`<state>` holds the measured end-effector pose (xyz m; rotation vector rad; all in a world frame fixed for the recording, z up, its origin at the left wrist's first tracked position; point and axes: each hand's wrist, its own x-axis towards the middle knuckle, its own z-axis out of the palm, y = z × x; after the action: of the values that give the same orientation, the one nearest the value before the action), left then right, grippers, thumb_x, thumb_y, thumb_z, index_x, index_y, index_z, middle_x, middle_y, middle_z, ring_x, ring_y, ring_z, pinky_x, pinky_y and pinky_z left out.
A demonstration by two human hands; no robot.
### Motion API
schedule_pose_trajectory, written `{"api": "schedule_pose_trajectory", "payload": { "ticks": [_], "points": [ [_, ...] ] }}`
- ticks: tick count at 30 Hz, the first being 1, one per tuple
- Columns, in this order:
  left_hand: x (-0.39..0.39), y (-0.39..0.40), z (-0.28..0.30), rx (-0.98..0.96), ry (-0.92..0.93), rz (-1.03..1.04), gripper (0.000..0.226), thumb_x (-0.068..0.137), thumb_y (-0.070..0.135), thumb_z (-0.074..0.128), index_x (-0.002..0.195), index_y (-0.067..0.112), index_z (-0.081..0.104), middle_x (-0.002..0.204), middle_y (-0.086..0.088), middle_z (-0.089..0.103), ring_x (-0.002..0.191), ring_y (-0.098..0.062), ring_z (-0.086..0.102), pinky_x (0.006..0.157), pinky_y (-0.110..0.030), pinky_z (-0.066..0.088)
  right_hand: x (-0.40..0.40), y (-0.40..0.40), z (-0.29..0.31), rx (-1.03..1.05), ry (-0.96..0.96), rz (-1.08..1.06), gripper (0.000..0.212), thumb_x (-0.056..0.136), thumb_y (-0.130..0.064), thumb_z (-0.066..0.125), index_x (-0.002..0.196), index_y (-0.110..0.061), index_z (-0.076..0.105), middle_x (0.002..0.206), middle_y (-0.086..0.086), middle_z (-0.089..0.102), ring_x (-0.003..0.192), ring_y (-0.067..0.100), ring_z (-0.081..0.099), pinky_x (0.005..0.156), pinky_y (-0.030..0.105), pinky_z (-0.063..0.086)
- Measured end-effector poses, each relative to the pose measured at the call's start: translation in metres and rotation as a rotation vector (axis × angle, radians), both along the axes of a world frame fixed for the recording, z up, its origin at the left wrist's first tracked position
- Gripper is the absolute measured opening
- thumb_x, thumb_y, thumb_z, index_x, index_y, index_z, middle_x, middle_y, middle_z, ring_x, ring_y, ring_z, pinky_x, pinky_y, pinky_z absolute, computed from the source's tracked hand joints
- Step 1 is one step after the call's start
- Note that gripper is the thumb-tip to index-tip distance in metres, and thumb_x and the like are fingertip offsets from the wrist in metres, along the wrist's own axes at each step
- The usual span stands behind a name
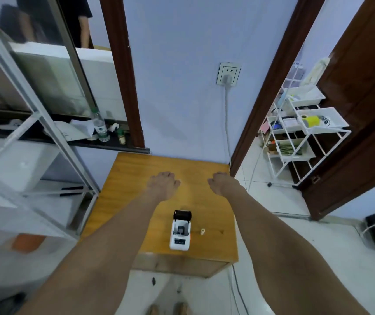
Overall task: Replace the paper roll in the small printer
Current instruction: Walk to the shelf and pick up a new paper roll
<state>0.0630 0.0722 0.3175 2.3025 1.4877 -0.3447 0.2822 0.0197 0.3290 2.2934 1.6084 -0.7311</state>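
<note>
A small white printer (180, 233) stands on the wooden table (132, 178) near its front edge, its black lid tipped open toward the wall. The paper bay looks dark; I cannot tell what lies inside. A small pale roll core (202, 231) lies on the table just right of the printer. My left hand (164, 182) and my right hand (221, 181) are stretched out over the far part of the table, well beyond the printer. Both hands have curled fingers and hold nothing.
A wall socket (228, 73) with a white cable sits above the table. A metal shelf frame (45, 142) stands to the left, with a water bottle (100, 126) on a ledge. A white wire rack (300, 137) stands in the doorway at the right.
</note>
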Motion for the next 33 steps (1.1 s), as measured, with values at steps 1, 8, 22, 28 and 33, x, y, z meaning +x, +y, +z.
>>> {"api": "schedule_pose_trajectory", "payload": {
  "ticks": [1, 8, 22, 28, 33],
  "points": [
    [-0.002, 0.0, 0.0, -0.002, 0.01, -0.002, 0.06, 0.11, 0.042, 0.022, 0.156, 0.007, 0.038, 0.164, -0.013, 0.036, 0.149, -0.033, 0.035, 0.118, -0.051, 0.033, -0.001, 0.001, -0.002, -0.015, -0.003, 0.018, 0.055, 0.114, -0.031, 0.025, 0.163, -0.007, 0.032, 0.173, 0.011, 0.022, 0.157, 0.031, 0.027, 0.125, 0.049, 0.032],
    [-0.025, -0.012, -0.009, -0.06, 0.041, 0.131, 0.062, 0.111, 0.042, 0.018, 0.161, 0.008, 0.031, 0.167, -0.011, 0.03, 0.151, -0.031, 0.032, 0.118, -0.047, 0.034, -0.02, 0.026, -0.02, 0.002, 0.036, 0.149, 0.057, 0.112, -0.035, 0.025, 0.159, -0.006, 0.04, 0.17, 0.012, 0.03, 0.155, 0.03, 0.032, 0.124, 0.045, 0.033],
    [-0.275, -0.113, -0.066, -0.079, -0.011, 0.797, 0.056, 0.109, 0.048, 0.03, 0.15, 0.015, 0.047, 0.152, -0.012, 0.05, 0.137, -0.035, 0.047, 0.11, -0.05, 0.039, -0.292, 0.049, -0.07, -0.157, 0.14, 0.725, 0.067, 0.113, -0.047, 0.022, 0.168, -0.009, 0.016, 0.176, 0.006, 0.012, 0.161, 0.029, 0.021, 0.128, 0.048, 0.026],
    [-0.4, -0.207, -0.083, -0.166, -0.065, 1.152, 0.05, 0.108, 0.044, 0.027, 0.139, 0.014, 0.052, 0.145, -0.013, 0.051, 0.13, -0.037, 0.05, 0.104, -0.052, 0.045, -0.464, 0.004, -0.07, -0.222, 0.056, 1.165, 0.053, 0.116, -0.028, 0.021, 0.16, -0.002, 0.034, 0.167, 0.019, 0.032, 0.154, 0.035, 0.032, 0.125, 0.046, 0.031],
    [-0.472, -0.314, -0.091, -0.156, -0.089, 1.497, 0.049, 0.107, 0.042, 0.028, 0.141, 0.017, 0.054, 0.144, -0.012, 0.053, 0.13, -0.036, 0.05, 0.104, -0.051, 0.045, -0.599, -0.061, -0.092, -0.219, -0.045, 1.519, 0.053, 0.114, -0.029, 0.021, 0.159, -0.005, 0.037, 0.165, 0.018, 0.033, 0.151, 0.037, 0.034, 0.124, 0.047, 0.032]
  ]
}}
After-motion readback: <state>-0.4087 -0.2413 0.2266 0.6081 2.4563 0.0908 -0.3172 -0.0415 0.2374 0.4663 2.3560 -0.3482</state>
